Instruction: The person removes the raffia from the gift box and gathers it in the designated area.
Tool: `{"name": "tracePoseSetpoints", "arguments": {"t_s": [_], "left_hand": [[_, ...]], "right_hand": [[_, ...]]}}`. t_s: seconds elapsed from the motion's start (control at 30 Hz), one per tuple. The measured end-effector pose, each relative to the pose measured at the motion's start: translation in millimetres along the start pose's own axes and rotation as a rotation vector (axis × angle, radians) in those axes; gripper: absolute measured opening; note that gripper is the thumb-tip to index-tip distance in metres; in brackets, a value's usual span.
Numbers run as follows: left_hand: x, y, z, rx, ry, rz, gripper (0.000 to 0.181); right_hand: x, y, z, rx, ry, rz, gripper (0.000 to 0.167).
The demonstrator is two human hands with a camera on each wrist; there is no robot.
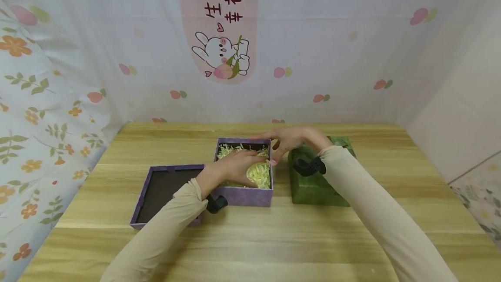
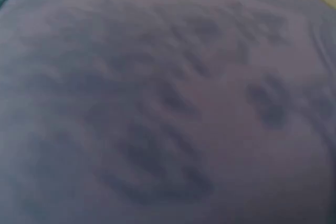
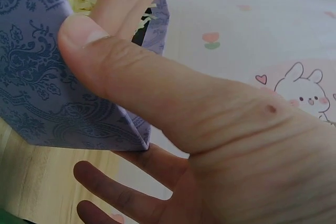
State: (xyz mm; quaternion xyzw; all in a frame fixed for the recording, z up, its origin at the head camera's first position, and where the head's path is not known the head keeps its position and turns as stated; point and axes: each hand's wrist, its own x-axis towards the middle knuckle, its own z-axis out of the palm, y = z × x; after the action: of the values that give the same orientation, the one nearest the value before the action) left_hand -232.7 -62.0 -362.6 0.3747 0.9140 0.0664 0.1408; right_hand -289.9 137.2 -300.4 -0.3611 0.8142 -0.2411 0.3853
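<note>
In the head view a purple patterned box point(image 1: 247, 197) stands mid-table, holding pale yellow shredded paper point(image 1: 263, 174). My left hand point(image 1: 238, 168) reaches over its front wall, fingers spread on the paper; what lies beneath the palm is hidden. The right hand point(image 1: 290, 138) grips the box's back right corner, one finger along the back edge. In the right wrist view this hand point(image 3: 205, 124) has its thumb on the rim of the box point(image 3: 42, 72), a finger behind the corner and other fingers loose. The left wrist view shows the blurred purple wall point(image 2: 168, 103) very close.
A shallow purple lid or tray point(image 1: 144, 201) with a dark inside lies left of the box, under the left forearm. At the right stands a green box point(image 1: 315, 191), partly covered by the right wrist and sleeve. A printed curtain point(image 1: 313, 47) hangs behind the table.
</note>
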Motion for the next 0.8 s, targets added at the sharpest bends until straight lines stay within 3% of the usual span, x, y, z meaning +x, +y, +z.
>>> {"name": "tracePoseSetpoints", "arguments": {"t_s": [0.2, 0.4, 0.57, 0.8], "left_hand": [[4.3, -0.4, 6.9, 0.06, -0.062, -0.058, 0.081], [5.3, 0.8, 7.7, 0.011, -0.132, -0.156, 0.085], [9.5, -0.3, 9.2, 0.027, -0.115, -0.174, 0.092], [8.6, 3.1, 3.2, 0.013, -0.137, -0.166, 0.09]], "right_hand": [[-1.7, 2.9, 4.4, -0.014, -0.006, -0.012, 0.088], [1.4, -0.7, 5.6, -0.022, -0.004, -0.014, 0.089], [2.7, -2.0, 3.1, -0.025, -0.006, -0.017, 0.089], [2.5, -0.8, 3.5, -0.001, 0.003, -0.031, 0.09]]}}
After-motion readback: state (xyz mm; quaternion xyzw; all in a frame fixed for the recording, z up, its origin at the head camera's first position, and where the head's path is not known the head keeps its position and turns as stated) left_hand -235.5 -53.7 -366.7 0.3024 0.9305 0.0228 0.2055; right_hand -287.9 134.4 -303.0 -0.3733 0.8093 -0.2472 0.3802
